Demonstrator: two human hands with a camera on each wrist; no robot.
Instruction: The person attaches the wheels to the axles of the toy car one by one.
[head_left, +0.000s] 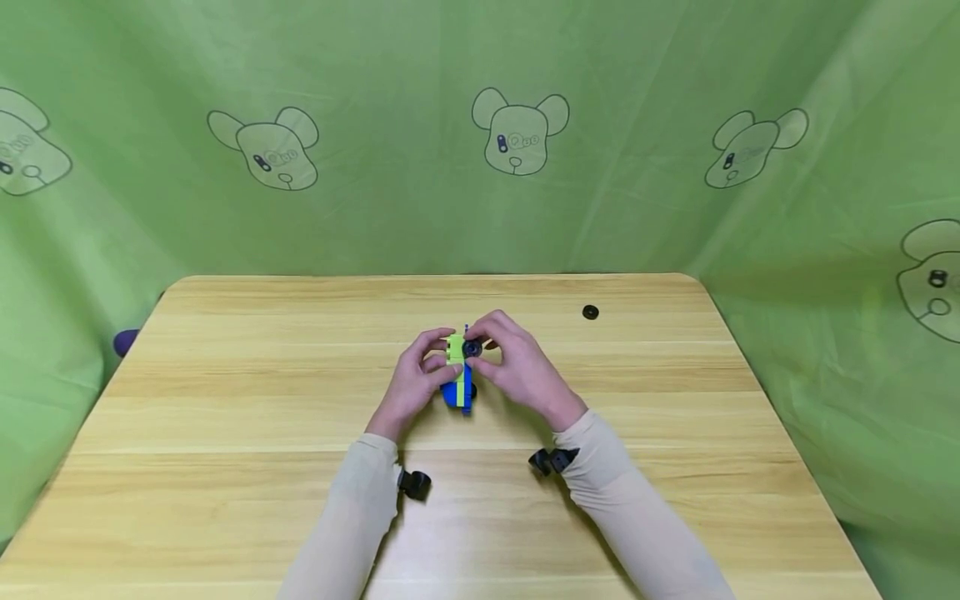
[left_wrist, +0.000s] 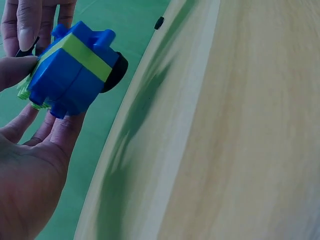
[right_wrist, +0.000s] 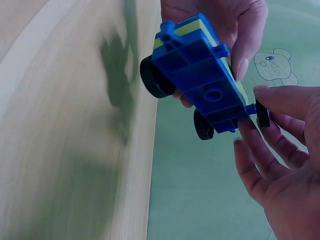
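A blue and yellow-green block toy car point(head_left: 456, 387) is lifted above the table, tilted, its blue underside point(right_wrist: 205, 82) facing the right wrist camera. My left hand point(head_left: 415, 377) grips its body from the left, fingers behind and thumb on top. Between the thumb and fingers of my right hand point(head_left: 517, 357), a black wheel point(right_wrist: 262, 114) is pinched against an axle peg at one corner. Two black wheels point(right_wrist: 156, 77) sit along the opposite side. Another peg point(right_wrist: 220, 50) on the near side is bare. Whether the pinched wheel is seated cannot be told.
A loose black wheel point(head_left: 590, 312) lies flat near the back right of the wooden table point(head_left: 637, 517). Green printed curtains point(head_left: 420, 208) stand around the back and sides. Something purple point(head_left: 125, 342) shows beyond the left edge. Small black cameras point(head_left: 415, 484) are strapped to both wrists.
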